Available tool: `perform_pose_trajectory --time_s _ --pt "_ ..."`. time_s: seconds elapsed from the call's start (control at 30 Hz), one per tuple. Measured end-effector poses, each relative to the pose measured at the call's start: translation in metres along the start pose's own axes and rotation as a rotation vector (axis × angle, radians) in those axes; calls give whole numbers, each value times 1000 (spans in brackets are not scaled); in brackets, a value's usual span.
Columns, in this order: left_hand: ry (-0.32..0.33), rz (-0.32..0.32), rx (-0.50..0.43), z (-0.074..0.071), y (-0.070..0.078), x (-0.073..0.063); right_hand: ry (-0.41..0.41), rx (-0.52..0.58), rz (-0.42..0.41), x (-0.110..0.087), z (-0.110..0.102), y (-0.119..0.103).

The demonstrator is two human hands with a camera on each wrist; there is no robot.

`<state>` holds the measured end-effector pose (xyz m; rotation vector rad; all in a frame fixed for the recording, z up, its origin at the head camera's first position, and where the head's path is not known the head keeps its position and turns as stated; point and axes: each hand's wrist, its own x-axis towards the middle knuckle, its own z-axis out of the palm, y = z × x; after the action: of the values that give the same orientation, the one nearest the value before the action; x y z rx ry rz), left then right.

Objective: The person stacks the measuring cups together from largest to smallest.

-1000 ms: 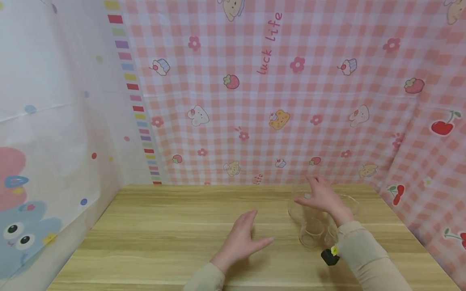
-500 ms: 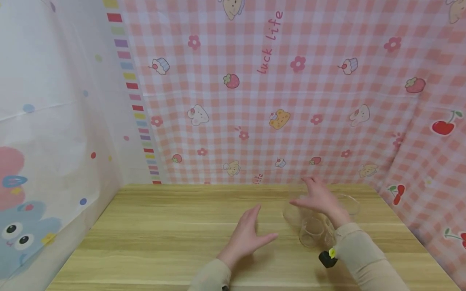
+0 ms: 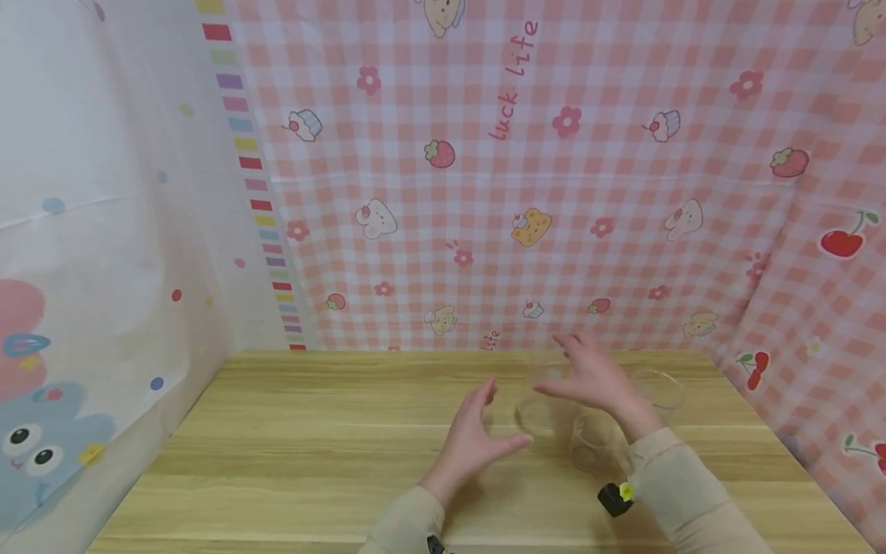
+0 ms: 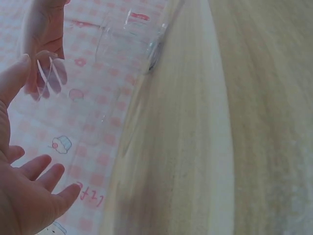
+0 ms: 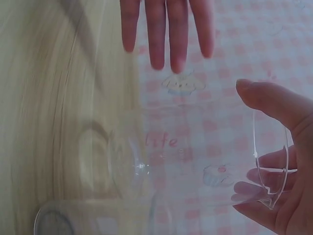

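My right hand grips a tall clear beaker near its rim, thumb on one side and fingers seen through the wall on the other. The rim has a pointed pouring lip in the right wrist view. In the head view the beaker's base shows faintly over the tabletop, left of the other vessels. My left hand is to the left, palm toward the beaker, fingers spread and holding nothing. Its fingers are apart from the beaker in the right wrist view.
A smaller clear vessel stands in front of the right wrist, with another partly behind the sleeve. A wider clear one stands at the back right. The wooden table meets pink checked cloth at the back.
My right hand has moved left with the beaker, away from the other clear vessels. My left hand has shifted slightly right and farther from me, toward the beaker.
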<state>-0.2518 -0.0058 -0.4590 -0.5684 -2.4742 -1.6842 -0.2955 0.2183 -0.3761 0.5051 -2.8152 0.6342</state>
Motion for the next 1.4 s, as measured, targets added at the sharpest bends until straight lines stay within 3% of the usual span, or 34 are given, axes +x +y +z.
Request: perform_pose_trajectory --time_s 0.3,0.6,0.9,1.4 --pt "33 -23 -168 -4 2 5 -6 51 -68 -4 0 -22" --pt "25 -9 -260 -7 1 6 -34 77 -120 -10 3 -38" --pt "12 16 -301 -12 -2 6 -63 111 -188 -11 10 -49" --pt "-10 38 -267 -23 -14 2 -87 89 -253 -9 25 -60"
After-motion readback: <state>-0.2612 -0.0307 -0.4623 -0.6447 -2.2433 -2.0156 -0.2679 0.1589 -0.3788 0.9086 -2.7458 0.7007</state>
